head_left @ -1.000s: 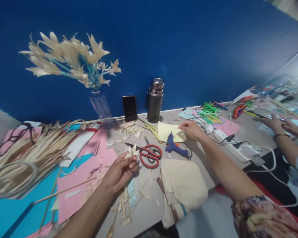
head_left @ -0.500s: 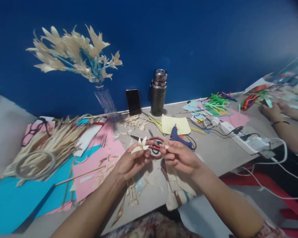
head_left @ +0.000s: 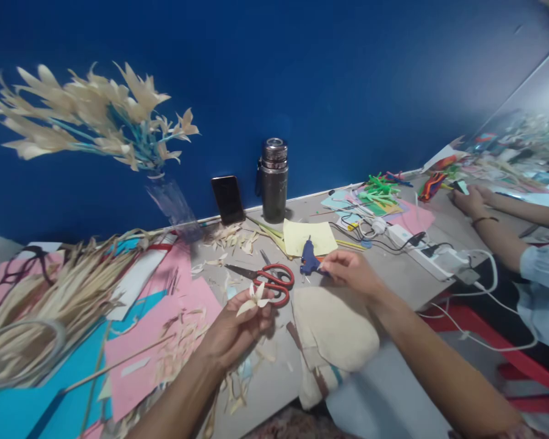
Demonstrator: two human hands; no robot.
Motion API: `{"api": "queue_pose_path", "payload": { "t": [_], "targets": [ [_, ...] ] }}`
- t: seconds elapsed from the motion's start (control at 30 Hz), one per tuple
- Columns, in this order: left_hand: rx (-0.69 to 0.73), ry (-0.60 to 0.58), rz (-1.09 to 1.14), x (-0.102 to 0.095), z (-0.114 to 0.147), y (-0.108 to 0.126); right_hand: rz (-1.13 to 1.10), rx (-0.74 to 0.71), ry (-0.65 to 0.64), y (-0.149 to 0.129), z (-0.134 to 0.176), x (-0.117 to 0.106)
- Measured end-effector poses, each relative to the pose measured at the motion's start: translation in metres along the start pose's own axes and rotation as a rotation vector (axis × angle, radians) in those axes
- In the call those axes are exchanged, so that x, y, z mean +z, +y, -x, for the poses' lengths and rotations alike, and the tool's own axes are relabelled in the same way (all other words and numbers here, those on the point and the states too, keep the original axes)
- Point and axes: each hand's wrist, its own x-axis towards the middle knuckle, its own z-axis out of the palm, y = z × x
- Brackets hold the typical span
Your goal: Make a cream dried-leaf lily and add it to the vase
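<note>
My left hand pinches a small cream flower with pointed petals, apparently made of dried husk, held above the table. My right hand is at the handle end of a blue glue gun, its fingers drawn together. Whether those fingertips grip the handle or a small pale piece I cannot tell. The nozzle points away over a yellow sheet. Red-handled scissors lie open between my hands, and a folded cream cloth rests below my right hand.
Husk flowers stand in a clear bottle at back left. A phone and a flask stand by the wall. Husk strips cover the left. A power strip lies right, near another person's hands.
My right hand has left the flower and reached right to the glue gun, which stays by the yellow sheet. My left hand still holds the flower, slightly lower. The view has shifted right.
</note>
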Motion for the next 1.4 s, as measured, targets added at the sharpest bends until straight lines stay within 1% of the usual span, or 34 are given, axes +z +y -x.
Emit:
{"api": "queue_pose_path", "payload": {
  "t": [0.07,0.1,0.17,0.23,0.3,0.37,0.53,0.63,0.67,0.7,0.73,0.77,0.8,0.83,0.87,0.9,0.93,0.97,1.07,1.17,1.3,1.4],
  "targets": [
    [-0.029,0.002,-0.014,0.005,0.000,-0.003,-0.123,0.060,-0.033,0.005,0.025,0.025],
    [-0.037,0.006,-0.031,0.008,0.001,-0.004,-0.180,0.107,-0.073,0.007,0.035,0.038],
    [-0.049,-0.011,-0.082,0.013,0.002,-0.004,-0.315,0.163,-0.194,0.012,0.050,0.059],
    [-0.058,-0.033,-0.136,0.017,0.005,-0.002,-0.390,0.262,-0.335,0.017,0.056,0.073],
    [-0.061,-0.039,-0.174,0.016,0.006,0.000,-0.432,0.363,-0.394,0.021,0.056,0.080],
    [-0.061,-0.050,-0.197,0.012,0.007,0.001,-0.459,0.416,-0.383,0.024,0.053,0.082],
    [-0.067,-0.151,-0.261,0.001,0.004,-0.002,-0.427,0.407,-0.364,0.024,0.050,0.087],
    [-0.063,-0.160,-0.263,0.000,0.003,-0.004,-0.309,0.398,-0.396,0.019,0.052,0.088],
    [-0.063,-0.154,-0.252,0.000,0.003,-0.005,-0.229,0.363,-0.411,0.017,0.052,0.085],
    [-0.061,-0.145,-0.239,0.000,0.003,-0.005,-0.111,0.293,-0.404,0.014,0.050,0.082],
    [-0.061,-0.138,-0.223,0.000,0.003,-0.006,0.041,0.192,-0.358,0.012,0.046,0.076],
    [-0.063,-0.133,-0.208,-0.001,0.004,-0.006,0.232,0.053,-0.259,0.010,0.041,0.069],
    [-0.067,-0.130,-0.195,-0.002,0.004,-0.006,0.454,-0.102,-0.104,0.009,0.034,0.062],
    [-0.071,-0.126,-0.184,-0.003,0.005,-0.006,0.657,-0.234,0.090,0.009,0.026,0.055],
    [-0.073,-0.119,-0.175,-0.004,0.005,-0.006,0.833,-0.298,0.202,0.010,0.018,0.048],
    [-0.074,-0.109,-0.169,-0.005,0.006,-0.006,0.983,-0.311,0.269,0.013,0.011,0.042],
    [-0.073,-0.095,-0.163,-0.006,0.006,-0.006,1.100,-0.300,0.295,0.016,0.004,0.038],
    [-0.069,-0.079,-0.158,-0.006,0.006,-0.005,1.185,-0.283,0.287,0.020,-0.001,0.035],
    [-0.053,-0.054,-0.147,-0.005,0.007,-0.003,1.297,-0.264,0.219,0.030,-0.008,0.035],
    [-0.041,-0.052,-0.144,-0.002,0.006,-0.002,1.310,-0.272,0.230,0.035,-0.009,0.039],
    [-0.039,-0.048,-0.155,-0.001,0.004,-0.001,1.247,-0.255,0.238,0.037,-0.010,0.041],
    [-0.043,-0.033,-0.157,-0.003,0.003,-0.001,1.157,-0.237,0.227,0.036,-0.012,0.034]
  ]
}}
